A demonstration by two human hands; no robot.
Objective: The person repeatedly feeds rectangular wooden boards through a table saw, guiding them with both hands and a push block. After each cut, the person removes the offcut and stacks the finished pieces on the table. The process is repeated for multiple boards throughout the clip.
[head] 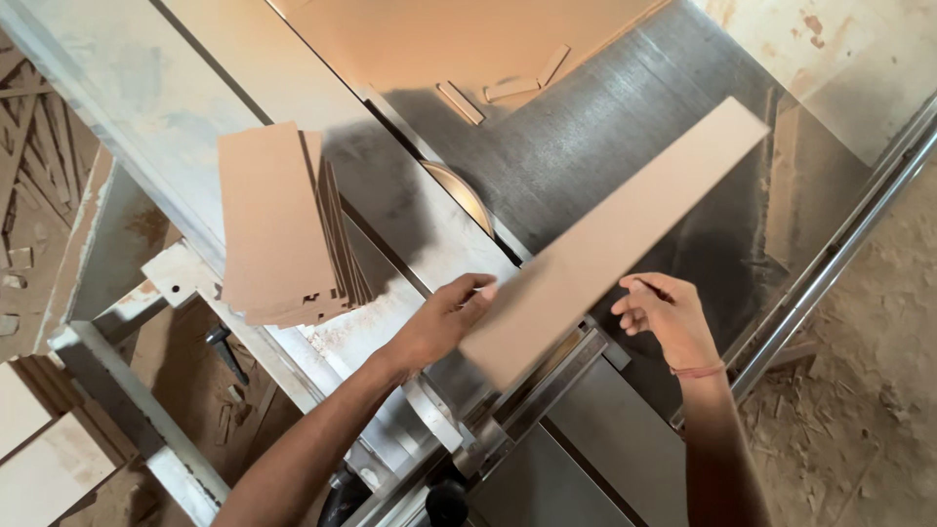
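My left hand [444, 322] presses its fingers flat on the near end of the long board [610, 239]; my right hand [664, 312] hovers loosely curled, holding nothing. The board lies across the saw table [605, 117], beside the blade [459, 190]. Keep fingers away from the blade.

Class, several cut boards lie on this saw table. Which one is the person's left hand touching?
The long board lying diagonally across the steel top; the left hand presses its edge, while the stacked boards sit untouched.
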